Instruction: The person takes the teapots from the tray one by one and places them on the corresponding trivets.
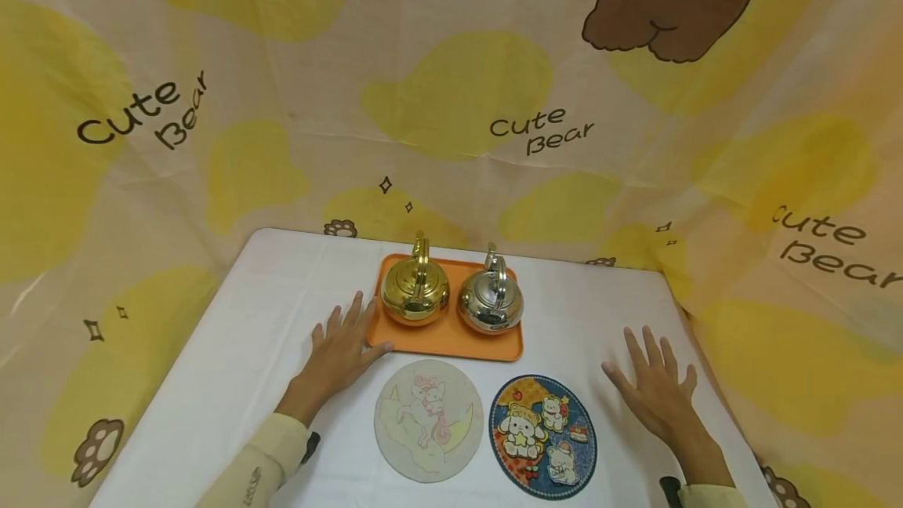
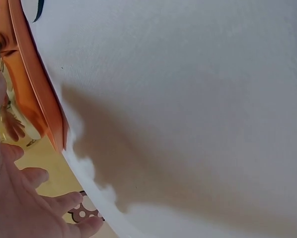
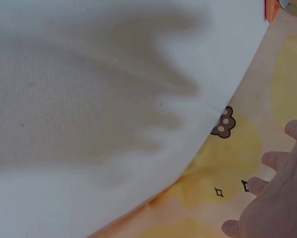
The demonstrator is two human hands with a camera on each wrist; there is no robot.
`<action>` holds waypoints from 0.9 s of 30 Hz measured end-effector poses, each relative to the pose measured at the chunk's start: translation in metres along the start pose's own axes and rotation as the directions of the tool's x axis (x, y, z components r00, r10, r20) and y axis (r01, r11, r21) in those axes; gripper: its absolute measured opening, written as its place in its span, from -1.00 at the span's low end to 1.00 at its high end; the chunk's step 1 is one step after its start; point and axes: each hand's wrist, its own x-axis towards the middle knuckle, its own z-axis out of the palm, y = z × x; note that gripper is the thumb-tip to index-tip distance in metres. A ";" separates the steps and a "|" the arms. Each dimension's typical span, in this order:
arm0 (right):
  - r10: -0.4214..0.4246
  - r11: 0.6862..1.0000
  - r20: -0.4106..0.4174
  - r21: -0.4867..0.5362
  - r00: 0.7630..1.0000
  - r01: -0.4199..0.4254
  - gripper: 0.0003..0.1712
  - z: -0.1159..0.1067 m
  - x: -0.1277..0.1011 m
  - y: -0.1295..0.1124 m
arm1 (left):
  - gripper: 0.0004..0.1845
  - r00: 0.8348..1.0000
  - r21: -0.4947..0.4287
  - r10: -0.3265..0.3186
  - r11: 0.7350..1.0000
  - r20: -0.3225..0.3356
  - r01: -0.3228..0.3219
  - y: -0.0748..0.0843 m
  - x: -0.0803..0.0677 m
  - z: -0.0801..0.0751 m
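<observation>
My left hand [image 1: 337, 355] is spread with straight fingers beside the left edge of an orange tray [image 1: 451, 343]; it holds nothing. On the tray stand a gold teapot [image 1: 415, 292] at left and a silver teapot [image 1: 491, 304] at right, each with an arched handle on top. Over the right part of the table, my right hand [image 1: 656, 386] has its fingers fanned out and grips nothing. In both wrist views the left hand [image 2: 24, 198] and the right hand [image 3: 277, 193] show above the white surface, casting shadows on it.
Two round mats lie in front of the tray: a pale unicorn mat [image 1: 429, 429] and a dark blue mat [image 1: 543, 445] with cartoon animals. The white table [image 1: 282, 281] ends at a yellow patterned cloth [image 1: 451, 85] hanging behind and at the sides.
</observation>
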 end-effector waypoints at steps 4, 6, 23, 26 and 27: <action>0.001 1.000 0.004 0.002 1.000 -0.001 0.10 0.000 0.000 0.000 | -0.02 1.000 -0.009 -0.002 1.000 0.010 0.002 0.000 0.002 0.002; 0.002 1.000 0.004 -0.003 1.000 -0.002 0.10 -0.001 0.000 0.000 | -0.03 1.000 -0.017 -0.006 1.000 0.019 0.006 0.000 0.001 0.003; 0.009 1.000 0.002 -0.014 1.000 -0.009 0.09 -0.001 -0.001 0.000 | -0.06 0.998 -0.009 -0.003 1.000 0.061 0.004 -0.004 0.001 0.008; 0.007 1.000 0.002 -0.012 1.000 -0.007 0.08 -0.001 0.000 -0.001 | -0.07 0.998 0.007 0.001 1.000 0.063 -0.001 -0.005 0.002 0.010; 0.006 1.000 0.003 -0.012 1.000 -0.006 0.08 -0.001 0.000 -0.001 | -0.07 0.998 0.016 0.002 1.000 0.063 -0.003 -0.006 0.003 0.011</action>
